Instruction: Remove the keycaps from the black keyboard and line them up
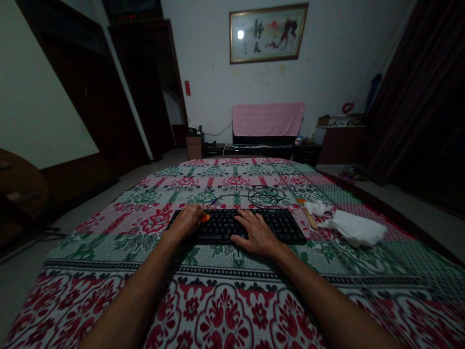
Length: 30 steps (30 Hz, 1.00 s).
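Observation:
A black computer keyboard (221, 228) lies flat on the patterned cover, its long side across my view. At its left end, my left hand (188, 220) is closed, with a small bright orange piece (205, 218) poking out by the fingertips; its kind cannot be made out. My right hand (256, 230) rests open over the keys right of the middle, fingers spread and pointing forward. Behind the keyboard lies its coiled black cable (267, 196), ending in a purple plug (213, 200).
Right of the keyboard lie a brush (311, 219) with a wooden handle and crumpled white tissues (358, 228). The red, green and white cover (225, 310) spreads beneath everything. A low black cabinet (307, 152) and a pink cloth (269, 119) are at the far wall.

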Tool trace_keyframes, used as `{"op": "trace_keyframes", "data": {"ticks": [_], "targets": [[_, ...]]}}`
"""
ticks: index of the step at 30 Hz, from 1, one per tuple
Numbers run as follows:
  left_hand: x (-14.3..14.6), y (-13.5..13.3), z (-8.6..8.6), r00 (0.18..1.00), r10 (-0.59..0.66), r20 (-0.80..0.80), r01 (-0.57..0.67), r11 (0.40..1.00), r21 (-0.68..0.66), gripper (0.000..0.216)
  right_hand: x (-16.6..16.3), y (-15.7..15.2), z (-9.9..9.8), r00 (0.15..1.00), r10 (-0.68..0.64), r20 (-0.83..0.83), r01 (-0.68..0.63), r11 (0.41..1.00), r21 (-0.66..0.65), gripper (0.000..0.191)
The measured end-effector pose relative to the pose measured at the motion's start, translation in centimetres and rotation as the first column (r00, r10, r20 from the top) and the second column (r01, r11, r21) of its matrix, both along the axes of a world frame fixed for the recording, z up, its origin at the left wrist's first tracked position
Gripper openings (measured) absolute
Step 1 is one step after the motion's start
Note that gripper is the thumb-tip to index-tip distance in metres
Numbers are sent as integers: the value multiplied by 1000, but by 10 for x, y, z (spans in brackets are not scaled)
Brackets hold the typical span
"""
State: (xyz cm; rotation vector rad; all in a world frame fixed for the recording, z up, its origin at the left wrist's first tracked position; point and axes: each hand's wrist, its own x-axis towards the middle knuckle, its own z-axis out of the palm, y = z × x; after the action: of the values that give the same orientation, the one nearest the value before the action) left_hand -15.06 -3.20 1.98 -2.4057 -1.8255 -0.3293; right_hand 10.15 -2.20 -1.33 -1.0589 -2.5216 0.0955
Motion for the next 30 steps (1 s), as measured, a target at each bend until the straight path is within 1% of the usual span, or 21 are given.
{"op": "trace_keyframes", "data": {"ticks": [1,3,7,9,13,16,17,18,20,21,22,24,26,30], "targets": [[-3,-1,0,999,35,0,-35,999,7,27,0,0,0,1000,0,-1,0,1000,-2,63],[-3,-2,0,998,67,6,-67,997,25,27,0,1,-1,1000,-2,1,2,1000,-4,63],[11,0,-6,1000,23,-14,-23,999,28,26,1,1,-1,1000,-7,19,7,1000,-7,65],[11,1,-9,999,39,-8,-39,999,29,27,1,0,-1,1000,-10,27,10,1000,-10,65],[-14,0,-9,987,160,18,-160,987,0,29,1,1,-1,1000,-11,27,11,1000,-13,65],[-31,0,-7,956,291,32,-292,956,28,29,1,1,-2,1000,-8,24,9,1000,-15,65],[-32,0,-7,950,308,46,-310,950,42,30,0,1,-2,1000,-9,25,9,1000,-16,65],[-31,1,-8,953,299,58,-302,952,53,31,0,1,-2,1000,-9,26,9,1000,-16,65],[-25,4,-10,973,223,63,-227,972,65,33,0,1,-2,1000,-9,28,10,1000,-14,65],[-21,6,-12,982,183,56,-186,981,58,35,0,1,-2,1000,-8,29,8,1000,-11,64],[-18,8,-14,984,173,49,-175,984,45,36,0,1,-2,1000,-7,30,7,1000,-8,64],[-17,11,-17,980,199,24,-199,980,25,35,0,1,-2,999,-7,31,7,1000,-3,64],[-21,12,-18,968,251,-2,-250,968,22,33,0,1,-2,999,-9,33,9,1000,-2,64],[-34,9,-14,932,362,9,-362,931,42,34,0,1,-2,999,-12,31,12,1000,-2,64]]}}
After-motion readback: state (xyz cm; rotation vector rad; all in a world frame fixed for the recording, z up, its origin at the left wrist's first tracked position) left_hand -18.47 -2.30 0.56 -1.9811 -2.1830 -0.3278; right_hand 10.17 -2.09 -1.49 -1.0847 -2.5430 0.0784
